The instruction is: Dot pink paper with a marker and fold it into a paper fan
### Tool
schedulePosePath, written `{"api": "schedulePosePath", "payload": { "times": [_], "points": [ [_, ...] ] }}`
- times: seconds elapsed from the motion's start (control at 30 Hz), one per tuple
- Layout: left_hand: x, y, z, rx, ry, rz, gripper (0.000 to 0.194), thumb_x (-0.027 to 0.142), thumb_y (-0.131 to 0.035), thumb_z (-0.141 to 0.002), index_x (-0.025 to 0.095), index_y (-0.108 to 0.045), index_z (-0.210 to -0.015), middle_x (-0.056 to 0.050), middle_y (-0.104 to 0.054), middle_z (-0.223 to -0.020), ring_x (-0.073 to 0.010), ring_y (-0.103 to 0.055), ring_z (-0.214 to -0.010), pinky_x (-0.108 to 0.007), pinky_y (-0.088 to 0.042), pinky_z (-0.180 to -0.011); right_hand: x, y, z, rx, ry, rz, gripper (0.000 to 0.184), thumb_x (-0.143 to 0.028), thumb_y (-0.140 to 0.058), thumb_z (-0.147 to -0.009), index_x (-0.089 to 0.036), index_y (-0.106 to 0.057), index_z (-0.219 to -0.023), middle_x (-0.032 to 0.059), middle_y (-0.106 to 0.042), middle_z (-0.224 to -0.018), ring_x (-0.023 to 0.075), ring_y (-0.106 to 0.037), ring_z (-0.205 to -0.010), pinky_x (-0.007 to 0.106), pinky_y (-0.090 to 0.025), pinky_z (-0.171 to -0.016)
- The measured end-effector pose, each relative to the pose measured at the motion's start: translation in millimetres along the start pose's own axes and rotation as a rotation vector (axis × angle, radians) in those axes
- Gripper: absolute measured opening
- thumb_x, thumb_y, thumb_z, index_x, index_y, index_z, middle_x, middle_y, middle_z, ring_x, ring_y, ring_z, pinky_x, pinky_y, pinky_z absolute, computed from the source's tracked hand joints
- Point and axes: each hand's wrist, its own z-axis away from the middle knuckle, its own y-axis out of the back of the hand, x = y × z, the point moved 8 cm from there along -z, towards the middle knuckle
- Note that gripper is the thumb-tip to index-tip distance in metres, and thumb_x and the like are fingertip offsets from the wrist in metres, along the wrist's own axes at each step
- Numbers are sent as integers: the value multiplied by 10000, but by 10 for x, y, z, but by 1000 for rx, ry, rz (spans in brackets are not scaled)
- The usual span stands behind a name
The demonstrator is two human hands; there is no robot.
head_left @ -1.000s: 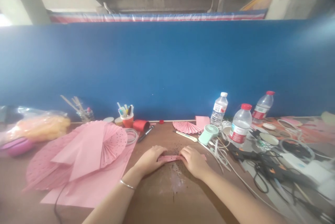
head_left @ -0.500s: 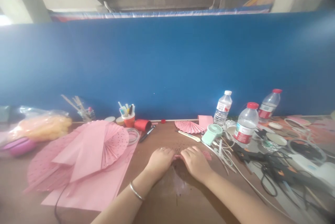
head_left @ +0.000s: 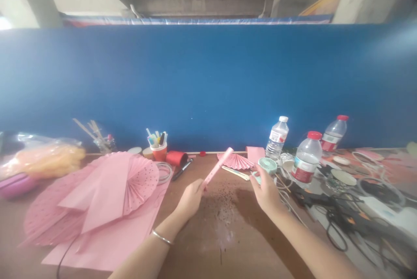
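Observation:
A narrow strip of folded pink paper (head_left: 219, 168), dotted with small dark holes, slants up and to the right from my left hand (head_left: 191, 199), which grips its lower end. My right hand (head_left: 267, 190) is raised off the paper, thumb and fingers apart, with nothing in it. It partly covers the mint-green handheld fan (head_left: 267, 165). Beyond the strip lie a small pleated pink paper fan (head_left: 238, 161) and a cream utility knife (head_left: 236, 173). Dark specks (head_left: 226, 203) are scattered on the brown table (head_left: 195, 244) between my hands.
On the left, large pleated pink paper (head_left: 107, 187) rests over flat pink sheets. A cup of pens (head_left: 159, 151), a red spool (head_left: 177, 157) and a black pen (head_left: 182, 169) stand or lie at the back. Water bottles (head_left: 306, 157) and tangled black cables (head_left: 339, 209) crowd the right.
Both hands pressed along the paper strip on the table. Now my right hand has let go and moved right, while my left hand has lifted and tilted the strip upward.

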Motion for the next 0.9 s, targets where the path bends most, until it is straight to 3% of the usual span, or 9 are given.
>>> {"api": "schedulePosePath", "payload": {
  "times": [0.07,0.1,0.17,0.23,0.33,0.5,0.6,0.73,0.9],
  "points": [
    [-52,-151,20,-70,133,353,329,476,-325,-803,186,-422,-679,83,-301,-467,-52,-242,-350,-176,-176,-373,-58,-265,125,-200,-191,-279,413,-443,-355,-841,-173,-503,-1117,82,-622,-878,210,-563,-781,334,-420,-689],
    [-42,-239,43,-119,166,466,340,500,-350,-784,184,-424,-684,93,-281,-460,-42,-208,-335,-170,-151,-356,-170,-453,217,-354,-244,-416,412,-462,-372,-830,-176,-537,-1075,54,-624,-767,193,-563,-700,315,-423,-647],
    [10,-365,96,-189,172,571,355,520,-394,-760,177,-433,-681,100,-279,-452,-30,-182,-323,-163,-126,-331,-411,-713,358,-508,-331,-700,432,-476,-460,-786,-164,-532,-1076,17,-595,-677,145,-524,-572,265,-401,-554],
    [59,-440,150,-245,156,607,358,519,-417,-755,172,-441,-671,103,-281,-433,-24,-175,-307,-159,-119,-307,-522,-830,380,-460,-423,-892,372,-481,-474,-777,-148,-582,-903,-15,-526,-586,98,-444,-475,222,-335,-466],
    [70,-479,215,-305,158,593,354,505,-422,-760,163,-466,-679,96,-340,-402,-26,-221,-257,-154,-135,-270,-450,-894,311,-297,-549,-970,331,-472,-548,-723,-146,-591,-762,-55,-410,-475,67,-323,-399,201,-209,-391],
    [93,-493,248,-428,122,730,332,363,-385,-761,89,-570,-745,-76,-609,-562,-147,-554,-423,-212,-380,-340,-305,-1000,313,-227,-707,-1219,266,-405,-615,-679,-144,-569,-688,-80,-339,-434,49,-277,-383,189,-159,-378],
    [127,-421,187,-355,71,829,247,248,-503,-685,87,-572,-858,-119,-644,-772,-193,-620,-606,-265,-472,-473,-381,-1070,388,-285,-764,-1444,250,-386,-599,-704,-144,-540,-700,-90,-325,-447,28,-247,-370,170,-130,-367],
    [247,-313,137,-224,-77,720,445,164,-630,-635,178,-517,-1065,-94,-584,-988,-177,-606,-749,-279,-499,-598,-501,-1142,480,-380,-823,-1538,281,-374,-621,-685,-144,-472,-622,-90,-340,-441,13,-241,-352,150,-112,-348],
    [350,-202,159,-113,-272,417,151,227,-597,-708,169,-652,-836,-59,-566,-874,-164,-581,-784,-287,-475,-708,-546,-1253,588,-494,-865,-1508,349,-369,-631,-680,-147,-403,-538,-84,-358,-413,5,-251,-333,142,-116,-332]
  ]
}}
